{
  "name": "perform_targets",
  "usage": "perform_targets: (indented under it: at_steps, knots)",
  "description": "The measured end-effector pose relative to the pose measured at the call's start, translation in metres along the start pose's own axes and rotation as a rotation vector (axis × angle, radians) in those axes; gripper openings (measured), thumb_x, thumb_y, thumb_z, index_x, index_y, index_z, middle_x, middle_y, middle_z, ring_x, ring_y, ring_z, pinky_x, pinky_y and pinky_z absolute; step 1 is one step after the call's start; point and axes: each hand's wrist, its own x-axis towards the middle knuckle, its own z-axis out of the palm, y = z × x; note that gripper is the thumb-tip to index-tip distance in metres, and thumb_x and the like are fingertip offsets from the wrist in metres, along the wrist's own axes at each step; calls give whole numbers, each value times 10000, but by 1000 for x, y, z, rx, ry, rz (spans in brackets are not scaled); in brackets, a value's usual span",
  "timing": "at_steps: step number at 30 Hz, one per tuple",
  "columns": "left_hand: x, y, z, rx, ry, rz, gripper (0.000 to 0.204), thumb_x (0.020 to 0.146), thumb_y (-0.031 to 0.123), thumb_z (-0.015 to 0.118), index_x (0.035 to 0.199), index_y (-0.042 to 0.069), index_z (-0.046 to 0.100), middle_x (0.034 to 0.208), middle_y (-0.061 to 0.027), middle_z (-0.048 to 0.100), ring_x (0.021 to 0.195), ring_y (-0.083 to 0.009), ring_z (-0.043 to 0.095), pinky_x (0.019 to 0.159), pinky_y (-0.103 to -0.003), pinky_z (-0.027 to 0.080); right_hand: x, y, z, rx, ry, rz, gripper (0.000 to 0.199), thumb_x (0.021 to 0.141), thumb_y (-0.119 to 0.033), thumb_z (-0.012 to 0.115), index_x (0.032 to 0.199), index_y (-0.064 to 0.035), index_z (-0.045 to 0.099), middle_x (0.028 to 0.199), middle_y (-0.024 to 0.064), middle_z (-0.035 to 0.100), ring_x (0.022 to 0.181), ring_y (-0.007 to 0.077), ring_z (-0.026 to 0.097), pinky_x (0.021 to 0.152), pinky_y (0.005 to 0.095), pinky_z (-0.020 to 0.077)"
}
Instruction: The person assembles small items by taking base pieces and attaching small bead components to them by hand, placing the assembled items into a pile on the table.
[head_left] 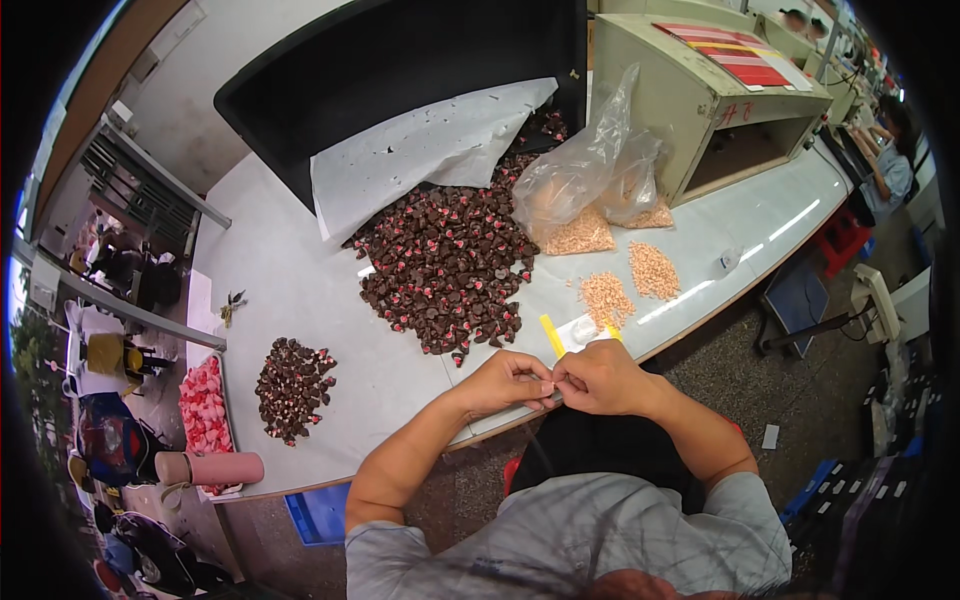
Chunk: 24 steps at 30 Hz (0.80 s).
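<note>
My left hand (508, 384) and my right hand (604, 378) meet at the front edge of the table, with thumbs and fingertips pinched close together. What they grip between them is too small and too covered to make out. Just beyond my right hand lies a white sheet with yellow strips (552, 336), with a small white item on it. Two small heaps of tiny beige pieces (606, 301) sit past it. A large heap of small dark brown pieces with pinkish-red parts (440, 260) spreads out ahead of my left hand.
A large black bin (400, 70) with white paper (400, 165) stands behind the heap. Clear bags of beige pieces (578, 232) sit beside a metal cabinet (650, 90). To the left are a smaller dark heap (293, 385), pink-red pieces (205, 405) and a pink bottle (225, 468).
</note>
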Motion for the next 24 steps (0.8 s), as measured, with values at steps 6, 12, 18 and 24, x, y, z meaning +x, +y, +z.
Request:
perform_targets:
  at_steps: [6,12,18,24]
  knots:
    - [0,-3,-2,-21,21,-2,145,932,126,685,998,-1,662,942,-97,717,885,-170,719,731,-251,577,0,2,1,-19,8,-35,122,746,-102,726,784,-99,610,520,62,564,487,288,601,471,392,474]
    - [1,0,0,35,48,24,203,929,122,688,1071,-21,670,984,-97,712,898,-173,714,716,-250,569,6,7,-26,-106,-46,24,112,745,-80,701,800,-106,608,537,77,574,506,303,614,490,417,483]
    - [1,1,-1,49,78,69,232,918,71,681,1131,-19,680,1075,-97,706,927,-154,691,707,-258,550,19,21,-53,-347,-71,16,75,758,-94,670,779,-84,599,539,92,582,507,316,616,491,425,488]
    - [3,0,-2,-8,103,100,255,929,57,659,1171,-25,666,1095,-99,702,904,-148,686,731,-255,554,24,30,-50,-556,-162,-23,105,757,-109,655,732,-55,569,513,103,565,471,317,598,476,425,479]
